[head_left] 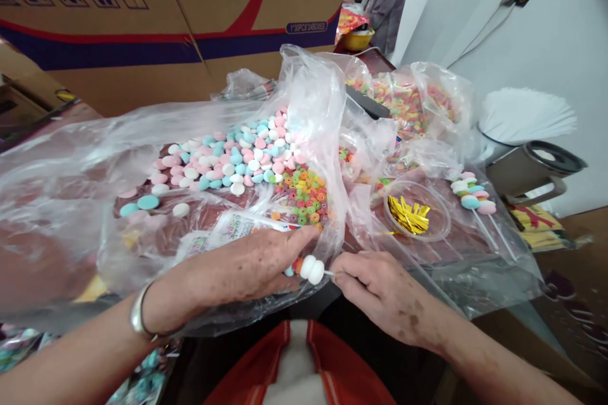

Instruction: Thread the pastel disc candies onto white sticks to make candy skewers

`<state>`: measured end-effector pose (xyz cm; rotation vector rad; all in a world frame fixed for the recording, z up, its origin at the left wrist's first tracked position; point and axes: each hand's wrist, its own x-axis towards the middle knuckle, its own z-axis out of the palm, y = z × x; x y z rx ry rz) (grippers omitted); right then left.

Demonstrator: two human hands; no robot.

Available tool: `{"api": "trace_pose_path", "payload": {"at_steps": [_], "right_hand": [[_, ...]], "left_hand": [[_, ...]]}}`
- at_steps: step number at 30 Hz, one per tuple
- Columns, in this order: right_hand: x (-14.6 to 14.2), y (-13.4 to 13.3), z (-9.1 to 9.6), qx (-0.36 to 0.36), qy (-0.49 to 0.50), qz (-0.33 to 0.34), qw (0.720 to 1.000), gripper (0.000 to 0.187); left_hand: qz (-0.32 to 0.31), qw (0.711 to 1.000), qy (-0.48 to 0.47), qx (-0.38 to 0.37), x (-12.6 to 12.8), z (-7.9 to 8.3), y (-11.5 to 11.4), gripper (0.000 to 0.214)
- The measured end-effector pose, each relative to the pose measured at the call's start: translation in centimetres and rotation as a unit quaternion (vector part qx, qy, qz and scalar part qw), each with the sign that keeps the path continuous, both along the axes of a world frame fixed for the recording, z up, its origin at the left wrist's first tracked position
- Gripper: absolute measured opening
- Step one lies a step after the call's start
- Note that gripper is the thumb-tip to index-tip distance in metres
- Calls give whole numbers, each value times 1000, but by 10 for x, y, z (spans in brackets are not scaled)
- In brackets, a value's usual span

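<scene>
Right hand (380,288) pinches thin white plastic-looking stick (329,273) bearing rounded white, orange and blue candies (313,271); left hand (237,269) curves over opposite end, grip unclear.

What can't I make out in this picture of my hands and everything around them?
Candy skewer, left end: head view, covered by the left hand.
Stick, right end: head view, hidden in the right hand.
Printed packet, lettering: head view, too small and blurred.
Cardboard box, top: head view, cut off by the upper edge.
</scene>
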<state>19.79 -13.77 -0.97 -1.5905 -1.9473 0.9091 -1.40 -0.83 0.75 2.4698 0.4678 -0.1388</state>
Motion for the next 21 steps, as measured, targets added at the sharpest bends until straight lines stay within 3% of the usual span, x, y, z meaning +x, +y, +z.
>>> {"api": "trace_pose_path", "payload": {"at_steps": [2, 5, 7, 9, 11, 13, 14, 16, 18, 21], "right_hand": [[-6, -4, -5, 9, 41, -39, 998, 25], [-17, -6, -15, 59, 120, -103, 986, 26], [-25, -4, -21, 99, 156, -139, 973, 24], [-30, -2, -26, 133, 170, -165, 962, 22], [-33, 1, -31, 165, 156, -177, 958, 22], [-35, 2, -35, 198, 125, -178, 956, 22], [-36, 2, -37, 213, 110, -176, 955, 22], [-38, 1, -40, 236, 86, -171, 953, 21], [-41, 0, -42, 260, 67, -165, 949, 20], [-47, 0, -41, 306, 45, -153, 939, 19]], "left_hand": [[-9, 993, -26, 117, 2, 9, -1, 48], [-15, 954, -120, 275, 5, 27, -10, 43], [-14, 928, -200, 315, 3, 37, -22, 44], [19, 916, -268, 299, -4, 41, -35, 47], [137, 904, -321, 246, -14, 38, -44, 39], [328, 870, -347, 127, -22, 29, -46, 14], [415, 839, -349, 38, -23, 23, -43, 6], [527, 747, -379, -147, -21, 13, -35, 22], [552, 657, -432, -278, -14, 7, -24, 33], [540, 550, -505, -387, 2, 8, -12, 36]]}}
